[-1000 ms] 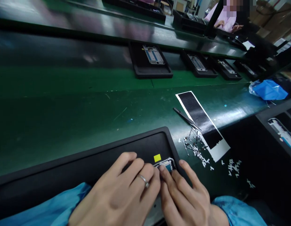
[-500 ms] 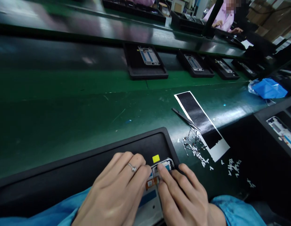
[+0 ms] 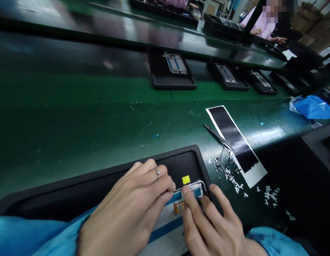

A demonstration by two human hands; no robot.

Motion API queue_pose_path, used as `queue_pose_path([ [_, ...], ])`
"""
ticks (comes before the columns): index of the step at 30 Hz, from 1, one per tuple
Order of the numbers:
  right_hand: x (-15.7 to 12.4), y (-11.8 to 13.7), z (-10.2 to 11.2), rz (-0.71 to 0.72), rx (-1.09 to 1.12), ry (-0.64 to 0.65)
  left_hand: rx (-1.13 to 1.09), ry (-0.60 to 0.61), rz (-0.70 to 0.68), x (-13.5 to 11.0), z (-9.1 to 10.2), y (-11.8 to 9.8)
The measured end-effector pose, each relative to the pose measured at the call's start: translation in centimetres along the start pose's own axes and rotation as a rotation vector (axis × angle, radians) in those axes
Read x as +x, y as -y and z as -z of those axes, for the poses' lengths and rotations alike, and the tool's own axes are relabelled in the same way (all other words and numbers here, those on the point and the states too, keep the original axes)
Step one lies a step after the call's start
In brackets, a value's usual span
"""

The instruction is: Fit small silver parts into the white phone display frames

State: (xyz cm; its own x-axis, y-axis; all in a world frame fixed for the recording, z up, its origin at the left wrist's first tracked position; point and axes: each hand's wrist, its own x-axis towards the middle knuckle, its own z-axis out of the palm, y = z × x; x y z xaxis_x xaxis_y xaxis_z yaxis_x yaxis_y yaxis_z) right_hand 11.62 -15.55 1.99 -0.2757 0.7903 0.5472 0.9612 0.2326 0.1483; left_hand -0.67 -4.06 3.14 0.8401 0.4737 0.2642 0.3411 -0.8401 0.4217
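A phone frame (image 3: 178, 213) with a white and blue inner face, an orange flex part and a yellow sticker (image 3: 186, 179) lies in a black tray (image 3: 101, 181) at the near edge. My left hand (image 3: 133, 213), ring on one finger, rests on the frame with fingers curled and fingertips pressed to its top left. My right hand (image 3: 210, 224) lies on the frame's right side, its index fingertip pressing near the top by the orange part. Both wrists wear blue sleeves.
Black tweezers (image 3: 217, 136) and a black strip on white backing (image 3: 235, 142) lie right of the tray, beside several small metal parts (image 3: 229, 170). Black trays with phone frames (image 3: 171, 67) sit on the green belt. A blue bag (image 3: 313, 106) lies far right. A person in pink works far back.
My left hand has slid left and back, uncovering more of the frame's blue and white face and the orange part. My right index finger stays at the frame's top.
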Motion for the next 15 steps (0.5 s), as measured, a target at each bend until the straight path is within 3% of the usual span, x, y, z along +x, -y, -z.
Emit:
queue_pose_path([
  [7,-0.1,0.1,-0.2,-0.049,0.022,-0.067,0.16,0.073,-0.157,1.1,1.0,0.6],
  [11,0.7,0.6,-0.3,-0.08,-0.016,-0.117,0.166,0.037,-0.152,1.0,0.9,0.4],
  [15,1.2,0.8,-0.2,-0.003,-0.028,-0.095,0.099,0.074,-0.098,0.1,0.6,0.3],
])
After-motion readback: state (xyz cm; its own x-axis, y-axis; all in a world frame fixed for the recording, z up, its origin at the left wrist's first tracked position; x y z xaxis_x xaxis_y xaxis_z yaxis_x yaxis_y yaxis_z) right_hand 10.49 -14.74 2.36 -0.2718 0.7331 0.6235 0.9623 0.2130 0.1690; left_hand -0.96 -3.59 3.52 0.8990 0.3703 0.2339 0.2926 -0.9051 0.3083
